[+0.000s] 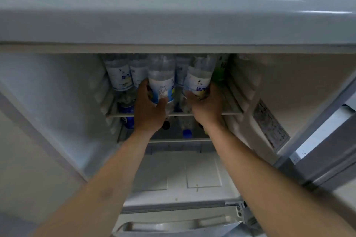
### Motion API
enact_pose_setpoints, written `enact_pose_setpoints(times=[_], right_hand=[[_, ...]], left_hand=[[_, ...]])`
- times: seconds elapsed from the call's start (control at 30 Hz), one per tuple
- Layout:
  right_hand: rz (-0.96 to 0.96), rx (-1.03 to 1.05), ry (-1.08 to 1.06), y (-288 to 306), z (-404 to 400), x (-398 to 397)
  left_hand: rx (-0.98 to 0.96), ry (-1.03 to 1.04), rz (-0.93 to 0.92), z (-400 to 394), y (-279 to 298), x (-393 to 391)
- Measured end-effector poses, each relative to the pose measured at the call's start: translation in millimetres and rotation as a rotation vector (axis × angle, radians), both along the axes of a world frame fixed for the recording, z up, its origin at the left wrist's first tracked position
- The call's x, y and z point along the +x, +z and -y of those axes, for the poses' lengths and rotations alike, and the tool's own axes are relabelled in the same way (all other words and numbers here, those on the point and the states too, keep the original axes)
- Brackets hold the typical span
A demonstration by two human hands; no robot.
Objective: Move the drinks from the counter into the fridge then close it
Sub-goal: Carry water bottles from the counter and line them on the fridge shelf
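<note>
Loading step: your left hand [149, 110] grips one bottle [161, 82], right hand [207, 106] grips another [199, 81] (fridge shelf [231, 110] crowded); next, seat both upright, release.

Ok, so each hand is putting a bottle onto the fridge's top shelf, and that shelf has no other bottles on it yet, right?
Not quite. The head view shows the left hand and right hand each gripping a bottle at the top shelf, but other bottles already stand behind them.
</note>
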State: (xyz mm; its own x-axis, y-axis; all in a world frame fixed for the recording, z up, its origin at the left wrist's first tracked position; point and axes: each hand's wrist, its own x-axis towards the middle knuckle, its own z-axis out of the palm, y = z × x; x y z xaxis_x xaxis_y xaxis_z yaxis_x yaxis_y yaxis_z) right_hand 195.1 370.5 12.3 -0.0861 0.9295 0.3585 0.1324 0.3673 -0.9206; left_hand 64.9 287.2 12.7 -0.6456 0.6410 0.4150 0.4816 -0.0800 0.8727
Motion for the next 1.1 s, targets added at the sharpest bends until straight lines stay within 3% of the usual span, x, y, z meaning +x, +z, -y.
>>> enact_pose_setpoints(times=[0.33, 0.83, 1.1], right_hand=[[-0.003, -0.036, 0.184, 2.0, 42.9, -68.3], [-0.011, -0.031, 0.131, 0.5, 51.0, -89.4], [0.061, -0.031, 0.063, -0.1, 55.6, -85.8]], left_hand=[[0.078, 0.129, 0.027, 35.5, 5.8, -50.7], [0.027, -0.02, 0.094, 43.2, -17.0, -55.0], [0.114, -0.071, 0.232, 56.0, -22.4, -45.4]])
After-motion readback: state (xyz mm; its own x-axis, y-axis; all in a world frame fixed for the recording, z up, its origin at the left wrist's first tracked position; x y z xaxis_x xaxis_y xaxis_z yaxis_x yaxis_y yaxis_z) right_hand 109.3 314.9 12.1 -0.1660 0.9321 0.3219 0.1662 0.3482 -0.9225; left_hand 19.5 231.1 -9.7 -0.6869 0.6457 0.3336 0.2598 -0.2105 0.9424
